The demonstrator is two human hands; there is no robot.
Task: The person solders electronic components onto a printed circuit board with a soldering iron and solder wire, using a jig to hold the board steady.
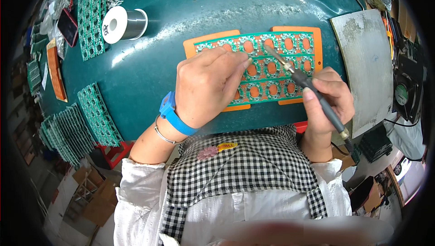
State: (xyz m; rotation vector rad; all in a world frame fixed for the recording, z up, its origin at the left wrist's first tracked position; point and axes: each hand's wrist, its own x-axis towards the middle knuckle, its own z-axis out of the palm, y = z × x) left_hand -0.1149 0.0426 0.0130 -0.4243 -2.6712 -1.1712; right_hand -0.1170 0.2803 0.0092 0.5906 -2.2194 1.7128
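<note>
Head view: looks like hand soldering, mid-joint or just about to be. Circuit-board panel (259, 57) sits in the orange fixture (318, 46) on the green worktop (172, 1); using the fixture as landmark from here.

Right hand (331, 96), at the fixture's right near corner: fingers wrapped around the soldering iron (303, 80) pen-style, iron slanting in over the fixture, tip at the ring cutouts in the far row. Can't tell if tip touches a pad or hovers just above.

Left hand (206, 80), over the fixture's left half: fingers drawn together in a pinch, pointing toward the iron tip. Can't confirm what's in the pinch; solder wire would fit, too small to make out. It also hides part of the panel's left side.

Solder reel (115, 24) stands left of the fixture, beyond its far edge, well apart. More board panels (68, 135) stacked left of the fixture, nearer the body.

My read on next move: keep tip and pinch meeting at one pad, short dwell, then lift cleanly and index to the neighbouring pad. Watch for bridging; components around each ring are packed tight.
</note>
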